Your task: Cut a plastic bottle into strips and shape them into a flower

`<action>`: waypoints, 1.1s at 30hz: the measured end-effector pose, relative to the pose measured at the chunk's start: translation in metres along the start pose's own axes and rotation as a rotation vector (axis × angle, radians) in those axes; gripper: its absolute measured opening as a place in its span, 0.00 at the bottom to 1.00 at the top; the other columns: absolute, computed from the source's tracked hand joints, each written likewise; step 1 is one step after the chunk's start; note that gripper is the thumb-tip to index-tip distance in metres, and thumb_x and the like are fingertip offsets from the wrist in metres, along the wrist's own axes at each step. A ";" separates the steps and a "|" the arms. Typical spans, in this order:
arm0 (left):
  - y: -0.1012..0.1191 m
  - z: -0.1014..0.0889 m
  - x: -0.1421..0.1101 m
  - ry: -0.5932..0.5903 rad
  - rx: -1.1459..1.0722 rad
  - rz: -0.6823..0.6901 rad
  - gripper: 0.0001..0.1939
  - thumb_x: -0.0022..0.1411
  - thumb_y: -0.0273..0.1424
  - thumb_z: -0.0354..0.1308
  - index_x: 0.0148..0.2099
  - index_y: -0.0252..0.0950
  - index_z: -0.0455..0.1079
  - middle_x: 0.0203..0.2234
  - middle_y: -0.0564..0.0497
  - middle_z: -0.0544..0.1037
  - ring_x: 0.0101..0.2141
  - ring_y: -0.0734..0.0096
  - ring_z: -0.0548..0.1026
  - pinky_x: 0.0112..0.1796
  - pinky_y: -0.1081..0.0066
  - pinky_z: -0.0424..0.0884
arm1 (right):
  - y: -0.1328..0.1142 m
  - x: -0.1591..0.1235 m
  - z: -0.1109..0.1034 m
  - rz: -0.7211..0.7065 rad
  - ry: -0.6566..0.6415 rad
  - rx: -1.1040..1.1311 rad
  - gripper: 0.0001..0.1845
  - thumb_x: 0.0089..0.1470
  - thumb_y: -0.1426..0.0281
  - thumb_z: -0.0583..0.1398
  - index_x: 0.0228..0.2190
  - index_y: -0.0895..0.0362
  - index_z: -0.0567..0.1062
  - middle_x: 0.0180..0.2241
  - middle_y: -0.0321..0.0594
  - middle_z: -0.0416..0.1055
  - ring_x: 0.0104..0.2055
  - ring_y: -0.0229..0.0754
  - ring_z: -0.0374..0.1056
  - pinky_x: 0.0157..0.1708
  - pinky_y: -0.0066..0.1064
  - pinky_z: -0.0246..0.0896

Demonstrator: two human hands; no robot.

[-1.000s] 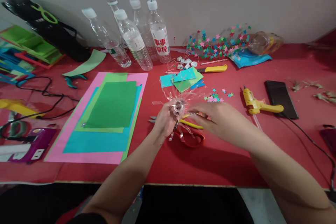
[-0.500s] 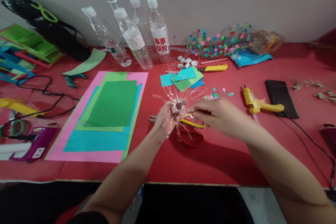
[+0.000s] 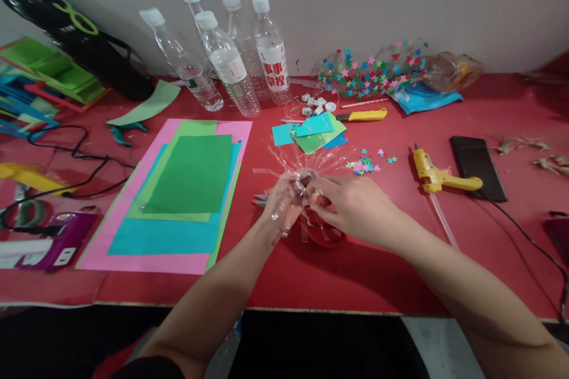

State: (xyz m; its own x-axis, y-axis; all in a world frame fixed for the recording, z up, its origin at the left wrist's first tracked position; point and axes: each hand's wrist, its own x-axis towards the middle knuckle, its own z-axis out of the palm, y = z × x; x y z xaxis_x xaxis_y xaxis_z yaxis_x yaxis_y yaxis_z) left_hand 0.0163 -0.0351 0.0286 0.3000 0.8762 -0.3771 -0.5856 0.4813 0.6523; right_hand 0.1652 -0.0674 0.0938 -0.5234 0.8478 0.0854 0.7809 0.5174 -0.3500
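Note:
A clear plastic bottle top [image 3: 304, 175], cut into many thin strips that fan outward, is held above the red table [image 3: 275, 284]. My left hand [image 3: 281, 202] wraps round it from the left, with some strips lying over the fingers and wrist. From the right, my right hand [image 3: 355, 204] has its fingers bent in against the neck and pinches there; the fingertips are partly hidden. Scissors [image 3: 328, 238] with a red handle lie beneath the hands, their blade tips poking out to the left. Small star sequins [image 3: 365, 164] are scattered just beyond the right hand.
Stacked coloured paper [image 3: 189, 177] lies at left, several plastic bottles [image 3: 229, 65] behind it. Paper scraps [image 3: 313, 127], a yellow utility knife [image 3: 362, 115] and a star-filled bottle [image 3: 368, 74] are farther back. A yellow glue gun [image 3: 433, 174] and a black phone [image 3: 478, 166] lie right.
My right hand has moved left, from the strips at the right side in to the neck of the bottle top. The bottle top has turned slightly in my left hand.

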 end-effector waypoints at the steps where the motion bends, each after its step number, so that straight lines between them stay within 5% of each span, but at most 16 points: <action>1: 0.000 0.000 0.000 0.010 -0.005 -0.002 0.08 0.53 0.25 0.53 0.30 0.32 0.74 0.22 0.50 0.75 0.22 0.75 0.71 0.23 0.77 0.66 | 0.000 0.000 0.000 0.024 -0.006 0.023 0.09 0.59 0.69 0.56 0.36 0.58 0.75 0.28 0.38 0.76 0.25 0.35 0.62 0.25 0.29 0.41; 6: 0.000 0.002 0.000 0.016 -0.017 -0.021 0.09 0.54 0.24 0.51 0.30 0.31 0.73 0.21 0.50 0.74 0.21 0.76 0.70 0.20 0.78 0.63 | 0.000 0.003 0.000 0.076 -0.036 0.095 0.09 0.60 0.68 0.57 0.36 0.57 0.77 0.28 0.37 0.75 0.25 0.34 0.63 0.26 0.27 0.45; 12: -0.005 -0.002 -0.003 0.041 -0.075 -0.011 0.06 0.52 0.28 0.61 0.27 0.35 0.65 0.20 0.55 0.72 0.18 0.78 0.67 0.18 0.79 0.60 | 0.002 0.006 0.004 0.138 -0.041 0.166 0.09 0.61 0.68 0.56 0.36 0.56 0.76 0.29 0.37 0.77 0.27 0.35 0.66 0.27 0.27 0.47; 17: -0.010 -0.004 -0.002 0.035 -0.022 0.039 0.11 0.44 0.25 0.66 0.32 0.34 0.69 0.25 0.53 0.76 0.23 0.76 0.71 0.21 0.79 0.64 | 0.000 0.007 0.013 0.101 -0.041 -0.010 0.10 0.61 0.69 0.55 0.37 0.59 0.76 0.30 0.42 0.79 0.26 0.37 0.67 0.26 0.29 0.43; 23: -0.003 0.009 0.000 0.130 -0.013 -0.057 0.10 0.53 0.27 0.60 0.23 0.34 0.63 0.14 0.58 0.61 0.14 0.83 0.58 0.17 0.80 0.54 | -0.001 0.005 0.023 0.150 0.050 -0.119 0.11 0.62 0.69 0.53 0.40 0.57 0.74 0.27 0.39 0.77 0.22 0.36 0.65 0.22 0.30 0.37; 33: -0.005 0.012 -0.003 0.125 0.045 -0.007 0.10 0.55 0.26 0.57 0.22 0.34 0.64 0.13 0.57 0.64 0.15 0.82 0.60 0.18 0.80 0.56 | -0.006 0.005 0.023 0.160 0.003 -0.197 0.10 0.60 0.73 0.53 0.40 0.59 0.73 0.26 0.43 0.77 0.22 0.37 0.66 0.21 0.30 0.36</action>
State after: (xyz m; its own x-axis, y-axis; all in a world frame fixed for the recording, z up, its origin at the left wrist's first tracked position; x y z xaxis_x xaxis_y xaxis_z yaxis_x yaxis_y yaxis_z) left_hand 0.0276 -0.0399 0.0342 0.2062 0.8639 -0.4595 -0.5488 0.4908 0.6767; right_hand 0.1503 -0.0690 0.0750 -0.3874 0.9207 0.0461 0.9050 0.3894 -0.1712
